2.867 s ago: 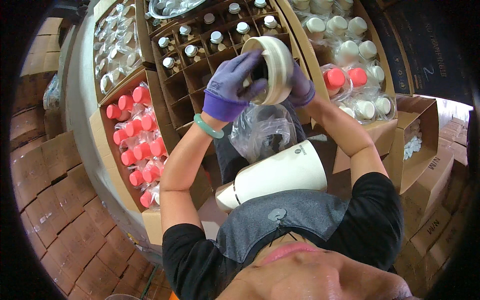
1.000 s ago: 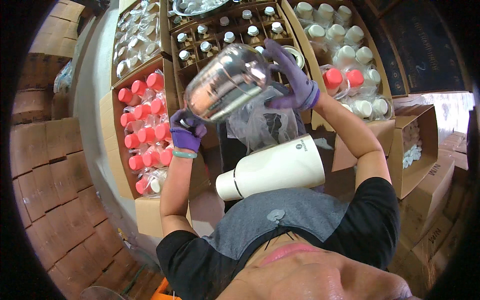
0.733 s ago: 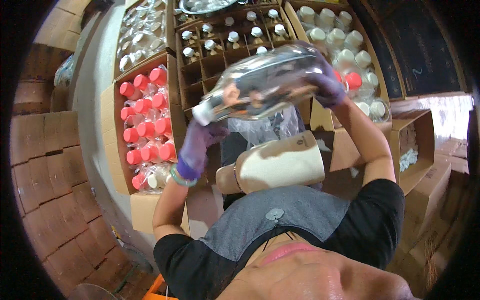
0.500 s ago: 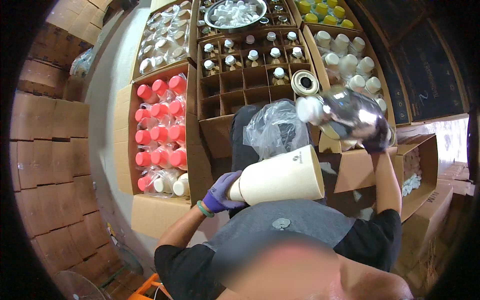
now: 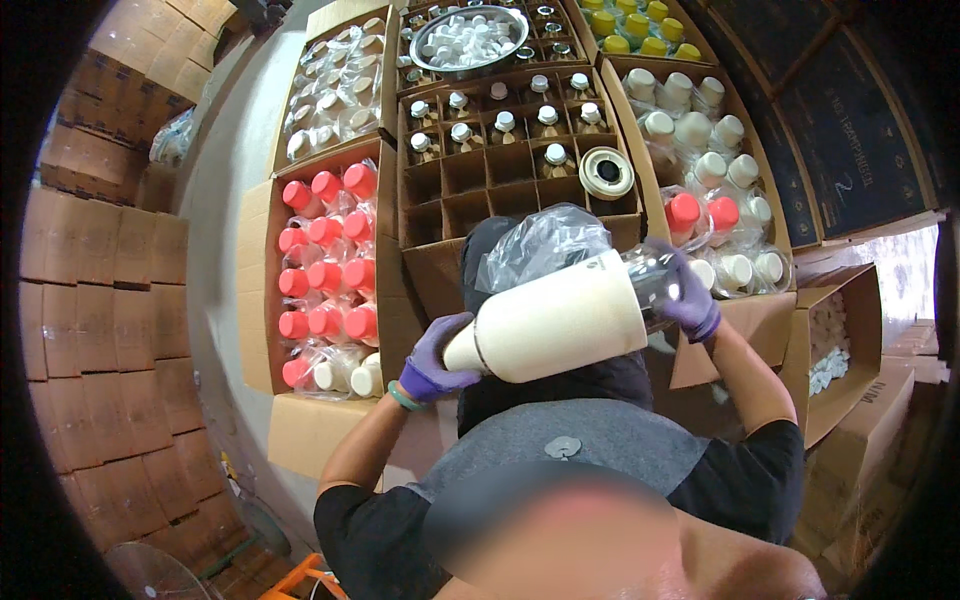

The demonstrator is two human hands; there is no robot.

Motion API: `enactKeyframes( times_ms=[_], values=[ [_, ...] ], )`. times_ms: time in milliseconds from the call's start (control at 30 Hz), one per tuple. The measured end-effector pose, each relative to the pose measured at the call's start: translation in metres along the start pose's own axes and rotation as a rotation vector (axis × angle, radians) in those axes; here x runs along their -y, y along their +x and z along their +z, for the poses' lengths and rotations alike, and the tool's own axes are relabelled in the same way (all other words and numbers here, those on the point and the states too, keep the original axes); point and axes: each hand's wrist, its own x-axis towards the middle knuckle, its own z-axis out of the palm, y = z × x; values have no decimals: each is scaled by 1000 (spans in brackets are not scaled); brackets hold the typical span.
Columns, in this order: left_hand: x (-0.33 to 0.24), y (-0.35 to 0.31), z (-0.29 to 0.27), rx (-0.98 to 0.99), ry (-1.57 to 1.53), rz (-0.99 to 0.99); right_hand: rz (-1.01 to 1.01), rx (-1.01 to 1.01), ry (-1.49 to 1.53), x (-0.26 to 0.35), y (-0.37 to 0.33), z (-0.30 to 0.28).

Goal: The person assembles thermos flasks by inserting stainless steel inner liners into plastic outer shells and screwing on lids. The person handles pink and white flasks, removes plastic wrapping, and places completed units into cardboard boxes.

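So, from the left: the narrow end of a cream-coloured tapered casing (image 5: 560, 322) is still gripped by the purple-gloved left hand (image 5: 440, 358), same as half a second ago. The casing is held at an angle over the dark-trousered lap (image 5: 605, 372), wide end to the right. That's where the big change is: a clear, shiny, round-bodied bottle (image 5: 652, 278), held apart from it half a second ago, has been brought right up, and its white-capped end is out of sight, apparently inside. Its rear is grasped by the purple-gloved right hand (image 5: 693, 300). Looks like the two are partly nested, but how deep or straight can't be told, since it's hidden by the casing wall.

Around that, left to right again: a brown carton (image 5: 262, 290) is packed with red-capped bottles (image 5: 326, 231); a brown divided carton (image 5: 432, 272) is part filled, with a cream ring-shaped piece (image 5: 606, 173) set on its near right corner. A crumpled clear plastic bag (image 5: 548, 240) is bunched just behind the casing, kinda crowding it. Elbow room looks tight on the right, where a carton of plastic-wrapped bottles (image 5: 750, 325) is parked near the right hand.
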Motion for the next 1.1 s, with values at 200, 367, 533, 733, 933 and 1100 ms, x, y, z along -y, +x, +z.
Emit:
enactKeyframes(
  times_ms=[200, 367, 533, 733, 933, 1100],
  values=[
    [9, -5, 8, 38, 181, 95, -72, 275, -414, -1, -9, 11],
    [7, -2, 9, 55, 231, 127, 199, 102, -323, 2, -19, 18],
    [37, -12, 18, 7, -38, 105, 308, 91, -301, -9, -22, 35],
    [44, -15, 36, -65, -325, 53, -178, 110, -498, 17, -31, 38],
    [25, -13, 38, -194, -427, 67, 157, 49, -214, 10, -39, 42],
    [10, -2, 44, -387, -641, -74, 174, 72, -211, -9, -45, 45]
  ],
)
